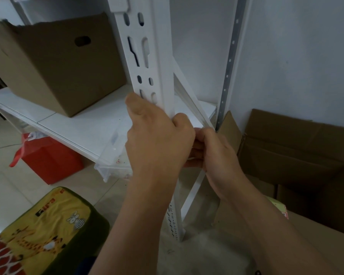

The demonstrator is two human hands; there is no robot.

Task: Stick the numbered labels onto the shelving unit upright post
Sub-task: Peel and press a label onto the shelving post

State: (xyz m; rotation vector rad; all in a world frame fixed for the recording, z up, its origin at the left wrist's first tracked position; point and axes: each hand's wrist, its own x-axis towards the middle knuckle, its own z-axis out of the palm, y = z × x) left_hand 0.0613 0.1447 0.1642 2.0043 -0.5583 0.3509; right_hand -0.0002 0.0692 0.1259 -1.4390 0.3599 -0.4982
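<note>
no label shows yet on the post (147,56) at frame centre. your left hand (157,135) grips it; your right hand (216,153) pinches something unclear.

Label hidden behind both hands' fingers

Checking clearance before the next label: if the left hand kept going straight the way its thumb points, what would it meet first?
The left hand already lies against the white upright post; going on would likely just slide it up the slotted face.
</note>
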